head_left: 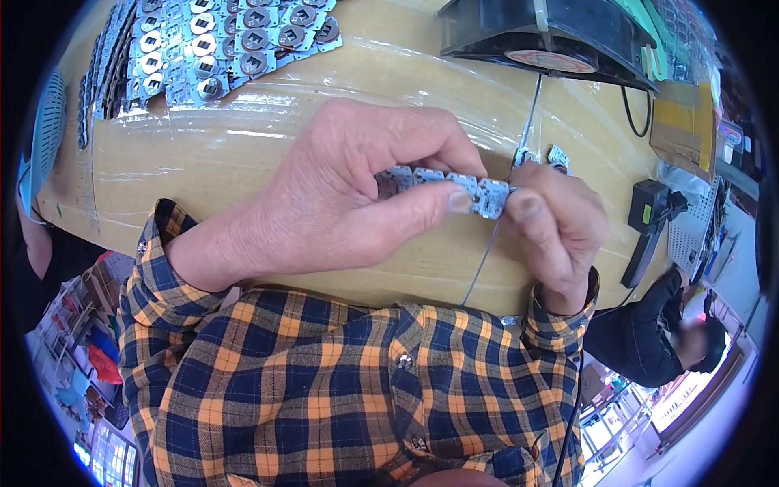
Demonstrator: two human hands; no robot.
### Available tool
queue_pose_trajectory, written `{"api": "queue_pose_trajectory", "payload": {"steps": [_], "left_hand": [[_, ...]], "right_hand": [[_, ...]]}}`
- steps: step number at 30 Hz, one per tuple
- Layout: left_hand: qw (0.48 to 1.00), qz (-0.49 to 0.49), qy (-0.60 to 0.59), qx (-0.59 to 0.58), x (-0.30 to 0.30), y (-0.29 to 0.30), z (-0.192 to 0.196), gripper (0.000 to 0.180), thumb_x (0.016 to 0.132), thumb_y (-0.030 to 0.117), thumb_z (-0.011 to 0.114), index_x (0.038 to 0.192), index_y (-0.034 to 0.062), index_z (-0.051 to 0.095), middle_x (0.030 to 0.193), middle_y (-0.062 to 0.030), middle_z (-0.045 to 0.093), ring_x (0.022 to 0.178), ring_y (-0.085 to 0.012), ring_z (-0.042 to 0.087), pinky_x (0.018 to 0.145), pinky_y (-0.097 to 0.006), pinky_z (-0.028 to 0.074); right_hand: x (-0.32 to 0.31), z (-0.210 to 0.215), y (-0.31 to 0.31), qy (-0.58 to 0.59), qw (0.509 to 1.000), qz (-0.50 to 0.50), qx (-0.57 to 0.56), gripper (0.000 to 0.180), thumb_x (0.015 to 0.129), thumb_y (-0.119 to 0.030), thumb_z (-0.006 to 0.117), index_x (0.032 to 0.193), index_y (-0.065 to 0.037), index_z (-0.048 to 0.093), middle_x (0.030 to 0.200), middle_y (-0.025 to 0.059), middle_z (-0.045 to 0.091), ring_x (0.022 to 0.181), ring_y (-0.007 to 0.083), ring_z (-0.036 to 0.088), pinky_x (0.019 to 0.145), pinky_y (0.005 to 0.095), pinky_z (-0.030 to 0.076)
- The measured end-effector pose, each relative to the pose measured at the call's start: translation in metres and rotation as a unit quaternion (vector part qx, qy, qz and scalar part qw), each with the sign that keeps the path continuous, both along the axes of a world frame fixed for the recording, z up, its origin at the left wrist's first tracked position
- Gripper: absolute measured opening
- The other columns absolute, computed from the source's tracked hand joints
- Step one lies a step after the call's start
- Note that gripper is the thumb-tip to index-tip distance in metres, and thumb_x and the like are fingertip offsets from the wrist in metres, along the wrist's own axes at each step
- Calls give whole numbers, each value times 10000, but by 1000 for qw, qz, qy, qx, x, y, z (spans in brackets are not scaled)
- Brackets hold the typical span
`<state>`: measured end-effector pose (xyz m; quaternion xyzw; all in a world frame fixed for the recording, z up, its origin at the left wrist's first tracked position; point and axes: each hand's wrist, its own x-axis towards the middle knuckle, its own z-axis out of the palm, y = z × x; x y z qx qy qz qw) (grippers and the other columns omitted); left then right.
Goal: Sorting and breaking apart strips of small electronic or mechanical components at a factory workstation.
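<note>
My left hand is closed round a strip of small light-blue circuit boards, with the thumb on top near the strip's right end. Part of the strip is hidden in the palm. At that right end, my right hand has thumb and forefinger pinched together. A small bit shows at its fingertips, touching or very near the end board; I cannot tell what it is. Just beyond the right hand, a few loose board pieces lie on the table, partly covered by the fingers.
Rows of joined circuit boards with round coin-cell holders lie at the far left. A black fan stands at the back right, near a cardboard box and a black device. A blue plastic basket is at left; another person sits at right.
</note>
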<state>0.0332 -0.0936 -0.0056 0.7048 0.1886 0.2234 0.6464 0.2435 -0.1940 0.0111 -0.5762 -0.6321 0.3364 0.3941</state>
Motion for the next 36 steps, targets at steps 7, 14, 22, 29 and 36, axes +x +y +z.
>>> {"api": "queue_pose_trajectory", "payload": {"steps": [7, 14, 22, 29, 36], "left_hand": [[1000, 16, -3, -10, 0, -2, 0, 76, 866, 15, 653, 937, 4, 676, 815, -37, 666, 688, -63, 590, 598, -197, 448], [995, -16, 11, 98, -1, 3, -1, 69, 864, 18, 652, 930, 7, 667, 784, -14, 650, 687, -57, 590, 586, -209, 449], [974, -21, -58, -218, 1, -8, 2, 267, 870, 8, 674, 1092, -40, 534, 859, -71, 650, 728, -78, 628, 636, -198, 498], [984, 35, -120, -127, 2, -8, -3, 211, 867, -25, 652, 1065, -31, 580, 888, -96, 663, 776, -113, 650, 654, -237, 525], [966, 83, -117, 213, 5, -8, -10, 302, 746, -120, 658, 1032, -24, 639, 923, -136, 677, 749, -231, 663, 637, -281, 516]], "right_hand": [[-5, -1, 0, 1, 999, 49, -17, 203, 912, -136, 635, 763, 1, 629, 632, 84, 551, 519, 203, 538, 479, 305, 389], [-7, -2, 1, -16, 998, 54, -19, 177, 904, -146, 640, 812, 5, 648, 641, 84, 554, 539, 212, 559, 490, 310, 405], [-9, 1, -7, 257, 945, 22, -201, 287, 1004, -185, 508, 805, 10, 578, 558, 38, 522, 394, 104, 441, 386, 236, 327], [-21, -6, -3, 411, 890, -31, -194, 351, 1030, -264, 425, 768, -30, 439, 488, 19, 406, 337, 59, 308, 314, 216, 249], [-16, -10, -9, 296, 939, -61, -163, 272, 1012, -191, 501, 842, 3, 589, 599, -4, 536, 447, 20, 419, 416, 185, 305]]}}
